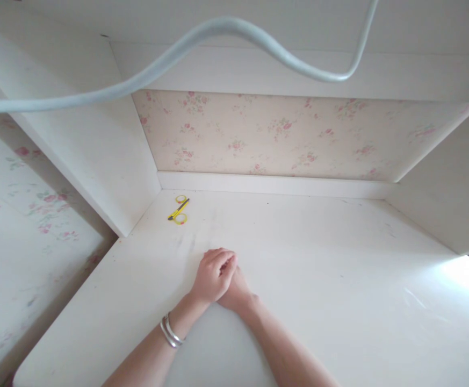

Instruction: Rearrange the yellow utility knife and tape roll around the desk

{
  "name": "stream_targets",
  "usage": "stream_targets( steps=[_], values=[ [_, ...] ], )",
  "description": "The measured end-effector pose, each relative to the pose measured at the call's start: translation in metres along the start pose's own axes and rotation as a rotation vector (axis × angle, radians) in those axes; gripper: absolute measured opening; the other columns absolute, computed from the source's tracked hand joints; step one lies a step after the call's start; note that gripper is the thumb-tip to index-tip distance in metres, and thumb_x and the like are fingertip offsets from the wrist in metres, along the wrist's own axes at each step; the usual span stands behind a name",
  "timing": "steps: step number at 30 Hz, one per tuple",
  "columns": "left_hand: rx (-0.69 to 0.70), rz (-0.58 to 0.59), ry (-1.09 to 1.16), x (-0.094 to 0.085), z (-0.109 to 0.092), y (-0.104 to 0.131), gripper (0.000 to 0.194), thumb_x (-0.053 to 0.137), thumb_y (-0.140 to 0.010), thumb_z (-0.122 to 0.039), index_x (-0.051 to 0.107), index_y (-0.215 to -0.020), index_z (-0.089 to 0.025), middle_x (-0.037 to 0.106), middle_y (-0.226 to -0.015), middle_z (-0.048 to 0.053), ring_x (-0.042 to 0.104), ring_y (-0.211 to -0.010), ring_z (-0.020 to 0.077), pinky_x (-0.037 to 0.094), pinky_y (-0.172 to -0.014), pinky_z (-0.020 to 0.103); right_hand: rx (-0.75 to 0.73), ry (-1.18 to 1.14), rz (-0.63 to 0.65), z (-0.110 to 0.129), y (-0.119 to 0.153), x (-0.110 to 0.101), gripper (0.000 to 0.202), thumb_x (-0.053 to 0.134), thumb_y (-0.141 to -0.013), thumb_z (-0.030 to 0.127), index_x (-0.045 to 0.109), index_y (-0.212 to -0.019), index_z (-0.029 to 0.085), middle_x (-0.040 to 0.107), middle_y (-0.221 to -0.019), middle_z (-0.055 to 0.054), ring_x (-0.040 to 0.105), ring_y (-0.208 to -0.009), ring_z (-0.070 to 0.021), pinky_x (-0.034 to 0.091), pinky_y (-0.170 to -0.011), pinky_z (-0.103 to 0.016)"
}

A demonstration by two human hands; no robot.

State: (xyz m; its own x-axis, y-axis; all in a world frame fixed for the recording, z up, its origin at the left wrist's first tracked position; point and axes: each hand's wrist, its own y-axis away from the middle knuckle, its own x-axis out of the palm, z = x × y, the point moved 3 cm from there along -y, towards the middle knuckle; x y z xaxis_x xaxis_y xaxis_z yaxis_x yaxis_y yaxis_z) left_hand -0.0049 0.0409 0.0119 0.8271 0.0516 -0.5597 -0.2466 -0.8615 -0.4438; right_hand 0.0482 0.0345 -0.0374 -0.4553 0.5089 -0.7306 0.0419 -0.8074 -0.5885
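Observation:
My left hand is closed over my right hand, and both rest together on the white desk. Two silver bangles circle the left wrist. The fingers of the right hand are mostly hidden beneath the left. Beyond the hands, toward the back left, lies a yellow and black utility knife. One small yellow tape roll is on its far side, and another yellow tape roll is on its near side. Neither hand touches these things.
A white cable curves across the top of the view, close to the camera. White panels stand at the left and right of the desk. Floral wallpaper shows behind it, below an overhead shelf.

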Motion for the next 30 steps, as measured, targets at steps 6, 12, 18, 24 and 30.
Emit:
stream_targets(
  steps=[6,12,18,24,30],
  values=[
    [-0.409,0.007,0.217,0.004,0.034,-0.007,0.030,0.038,-0.091,-0.036,0.062,-0.101,-0.020,0.070,-0.091,0.004,0.064,-0.091,0.0180,0.047,-0.086,0.030,-0.336,-0.212,0.402,-0.015,-0.007,-0.012,0.047,0.056,-0.079,0.022,0.055,-0.125,0.013,0.060,-0.122,-0.012,0.042,-0.124,-0.0241,0.028,-0.110,-0.037],
    [-0.505,0.004,0.374,0.003,0.043,-0.008,0.029,0.037,-0.089,-0.034,0.060,-0.099,-0.019,0.071,-0.091,0.004,0.064,-0.093,0.0179,0.045,-0.092,0.032,-0.315,-0.186,0.427,-0.008,-0.009,-0.013,0.046,0.054,-0.082,0.025,0.055,-0.125,0.010,0.058,-0.123,-0.015,0.040,-0.124,-0.0245,0.027,-0.110,-0.037],
    [-0.529,-0.103,0.390,0.001,0.047,-0.009,0.028,0.038,-0.089,-0.031,0.059,-0.102,-0.018,0.068,-0.107,0.005,0.058,-0.109,0.0174,0.039,-0.101,0.033,-0.359,-0.093,0.464,-0.002,-0.009,-0.028,0.049,0.044,-0.090,0.030,0.044,-0.136,0.015,0.045,-0.139,-0.012,0.023,-0.136,-0.0253,0.015,-0.113,-0.046],
    [-0.478,0.003,0.319,0.004,0.045,-0.009,0.032,0.034,-0.092,-0.033,0.059,-0.105,-0.018,0.067,-0.109,0.005,0.059,-0.109,0.0168,0.040,-0.102,0.033,-0.280,-0.025,0.532,-0.004,-0.007,-0.036,0.052,0.039,-0.093,0.037,0.035,-0.141,0.019,0.033,-0.147,-0.010,0.018,-0.138,-0.0267,0.014,-0.113,-0.049],
    [-0.467,0.031,0.283,0.005,0.047,-0.009,0.031,0.034,-0.091,-0.032,0.060,-0.101,-0.019,0.069,-0.103,0.004,0.062,-0.104,0.0164,0.043,-0.099,0.032,-0.284,-0.007,0.544,-0.005,-0.007,-0.034,0.052,0.042,-0.092,0.037,0.039,-0.140,0.018,0.038,-0.144,-0.011,0.019,-0.137,-0.0277,0.014,-0.113,-0.049]
  ],
)
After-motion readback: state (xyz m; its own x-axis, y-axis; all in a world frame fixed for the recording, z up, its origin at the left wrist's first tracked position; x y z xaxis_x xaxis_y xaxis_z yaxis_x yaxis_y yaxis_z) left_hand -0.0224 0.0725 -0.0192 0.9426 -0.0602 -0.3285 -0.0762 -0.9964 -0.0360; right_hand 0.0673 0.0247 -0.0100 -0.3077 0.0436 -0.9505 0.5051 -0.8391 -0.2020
